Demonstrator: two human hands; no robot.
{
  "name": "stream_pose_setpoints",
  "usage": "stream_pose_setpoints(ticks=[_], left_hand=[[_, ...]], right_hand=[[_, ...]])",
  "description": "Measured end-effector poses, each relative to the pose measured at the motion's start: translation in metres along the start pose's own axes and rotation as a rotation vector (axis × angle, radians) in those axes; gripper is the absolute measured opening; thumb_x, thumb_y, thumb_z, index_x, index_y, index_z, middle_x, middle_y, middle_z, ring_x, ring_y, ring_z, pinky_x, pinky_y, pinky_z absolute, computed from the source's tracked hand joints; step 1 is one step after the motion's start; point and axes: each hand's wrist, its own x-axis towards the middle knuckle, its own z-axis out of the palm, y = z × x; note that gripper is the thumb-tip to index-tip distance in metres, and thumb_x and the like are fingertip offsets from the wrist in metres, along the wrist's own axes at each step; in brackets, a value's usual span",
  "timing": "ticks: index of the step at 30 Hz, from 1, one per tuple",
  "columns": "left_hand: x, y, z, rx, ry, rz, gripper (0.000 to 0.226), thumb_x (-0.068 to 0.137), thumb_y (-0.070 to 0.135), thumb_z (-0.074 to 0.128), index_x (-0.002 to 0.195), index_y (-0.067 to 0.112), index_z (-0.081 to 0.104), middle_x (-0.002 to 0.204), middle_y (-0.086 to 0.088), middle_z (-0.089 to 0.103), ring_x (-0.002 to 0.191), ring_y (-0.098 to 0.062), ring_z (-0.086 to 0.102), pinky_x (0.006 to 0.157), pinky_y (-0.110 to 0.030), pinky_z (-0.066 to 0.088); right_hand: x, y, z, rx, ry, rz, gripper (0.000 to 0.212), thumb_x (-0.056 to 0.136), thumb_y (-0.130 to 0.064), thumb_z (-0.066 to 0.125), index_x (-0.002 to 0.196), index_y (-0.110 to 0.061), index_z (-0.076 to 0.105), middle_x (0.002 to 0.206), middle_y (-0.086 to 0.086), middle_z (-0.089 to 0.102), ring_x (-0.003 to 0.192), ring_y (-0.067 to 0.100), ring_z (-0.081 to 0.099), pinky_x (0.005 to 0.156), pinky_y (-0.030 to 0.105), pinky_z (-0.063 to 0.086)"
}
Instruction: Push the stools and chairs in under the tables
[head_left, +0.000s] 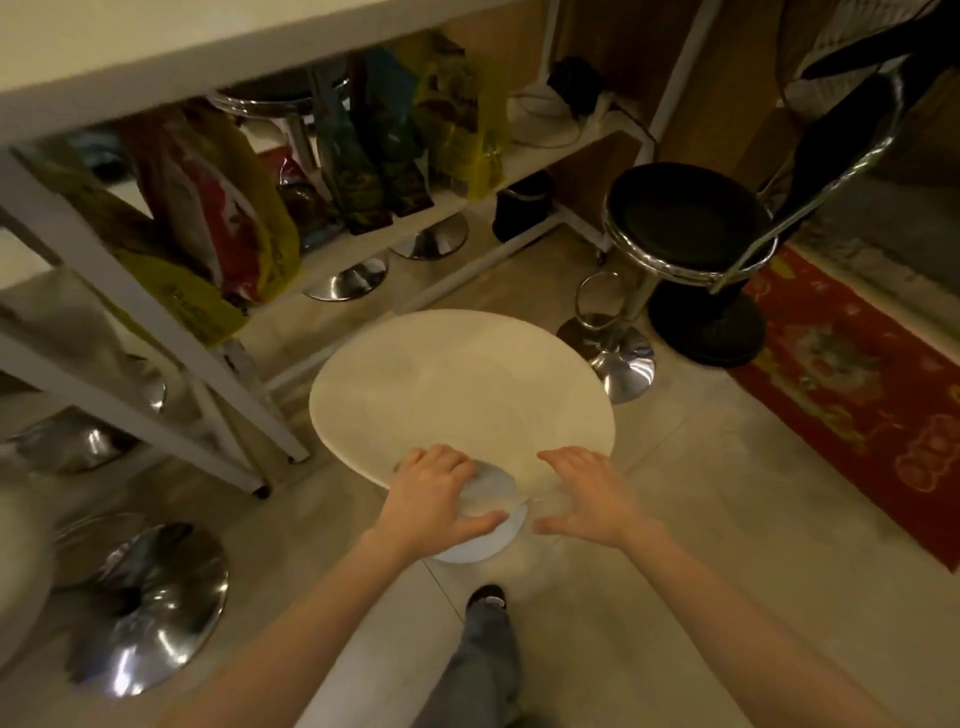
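I am seeing my left hand (436, 493) lying flat, fingers spread, on the near rim of the white round stool seat (460, 395); my right hand (587, 496) is sitting just beside it at the same rim, fingers splayed, though the blur is keeping me from telling whether it is actually touching. Neither hand is clamping anything. The white stool is standing on the floor just in front of the white table (171, 47), its seat not yet under the tabletop, its chrome base (478, 540) peeking out beneath my hands. To the right, a black stool (685, 218) with a chrome ring and backrest is standing beside a red rug (852, 374). Under the table, bright bags (363, 156) are resting on a shelf, and other chrome stool bases (150, 603) are gleaming at the left.
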Motion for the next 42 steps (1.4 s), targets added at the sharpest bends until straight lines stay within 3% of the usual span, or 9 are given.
stream_pose_setpoints(ticks=[3,6,11,18,22,28,34,39,42], left_hand=[[0.006,0.004,0.012,0.008,-0.033,0.02,0.06,0.07,0.07,0.047,0.074,0.015,0.069,0.076,0.003,0.067,0.076,-0.02,0.063,0.068,-0.031,0.047],[0.006,0.007,0.021,0.01,-0.042,0.005,0.056,0.068,0.069,0.05,0.067,0.016,0.068,0.065,0.004,0.065,0.06,-0.017,0.061,0.057,-0.026,0.046],[0.004,0.01,0.03,0.06,-0.035,-0.105,0.053,0.068,0.065,0.052,0.051,0.015,0.056,0.045,0.001,0.052,0.039,-0.02,0.05,0.042,-0.022,0.037],[0.002,0.017,0.032,0.111,-0.014,-0.224,0.056,0.062,0.068,0.054,0.049,0.014,0.053,0.043,0.0,0.05,0.035,-0.022,0.046,0.038,-0.021,0.032],[0.004,0.02,0.035,0.108,-0.01,-0.269,0.057,0.063,0.069,0.054,0.049,0.014,0.055,0.043,0.0,0.051,0.034,-0.021,0.046,0.035,-0.023,0.039],[0.009,0.025,0.036,0.134,-0.015,-0.302,0.057,0.061,0.071,0.052,0.051,0.015,0.055,0.046,0.001,0.052,0.036,-0.02,0.047,0.036,-0.024,0.041],[0.02,0.005,0.03,0.16,-0.017,-0.296,0.064,0.07,0.078,0.04,0.052,0.019,0.057,0.049,0.005,0.051,0.039,-0.016,0.047,0.039,-0.022,0.04],[0.038,-0.023,0.028,0.166,-0.021,-0.366,0.062,0.066,0.079,0.044,0.055,0.021,0.063,0.052,0.005,0.057,0.046,-0.017,0.053,0.046,-0.029,0.046],[0.05,-0.04,0.027,0.172,-0.017,-0.377,0.06,0.066,0.077,0.046,0.052,0.021,0.061,0.049,0.005,0.056,0.044,-0.018,0.052,0.044,-0.029,0.046]], right_hand=[[0.017,0.013,0.006,-0.014,-0.063,-0.069,0.107,0.054,-0.085,0.022,0.138,-0.021,0.041,0.139,0.0,0.047,0.128,0.019,0.039,0.104,0.032,0.026],[0.029,0.024,0.016,-0.021,-0.117,-0.12,0.104,0.055,-0.092,0.016,0.114,-0.019,0.06,0.115,0.002,0.063,0.105,0.02,0.055,0.089,0.032,0.041],[0.046,0.039,0.031,-0.028,-0.149,-0.221,0.094,0.063,-0.092,0.015,0.094,-0.018,0.065,0.093,0.001,0.067,0.083,0.018,0.059,0.074,0.033,0.046],[0.061,0.048,0.043,-0.054,-0.158,-0.364,0.104,0.061,-0.09,0.004,0.103,-0.014,0.061,0.105,0.005,0.063,0.094,0.024,0.057,0.078,0.034,0.043],[0.069,0.056,0.041,-0.068,-0.124,-0.467,0.117,0.057,-0.086,-0.02,0.105,-0.014,0.058,0.106,0.007,0.062,0.095,0.026,0.055,0.077,0.036,0.041],[0.077,0.066,0.034,-0.107,-0.117,-0.587,0.121,0.054,-0.082,-0.03,0.106,-0.013,0.056,0.108,0.008,0.061,0.097,0.027,0.053,0.08,0.037,0.039],[0.1,0.058,0.023,-0.072,-0.116,-0.619,0.114,0.06,-0.079,-0.023,0.102,-0.011,0.058,0.105,0.009,0.063,0.095,0.028,0.054,0.077,0.038,0.042],[0.137,0.054,0.021,-0.123,-0.182,-0.584,0.089,0.084,-0.075,-0.001,0.073,-0.013,0.063,0.07,0.006,0.066,0.065,0.027,0.062,0.052,0.034,0.047],[0.16,0.046,0.01,-0.076,-0.135,-0.622,0.105,0.07,-0.081,-0.013,0.09,-0.011,0.062,0.091,0.01,0.067,0.085,0.029,0.059,0.068,0.038,0.045]])
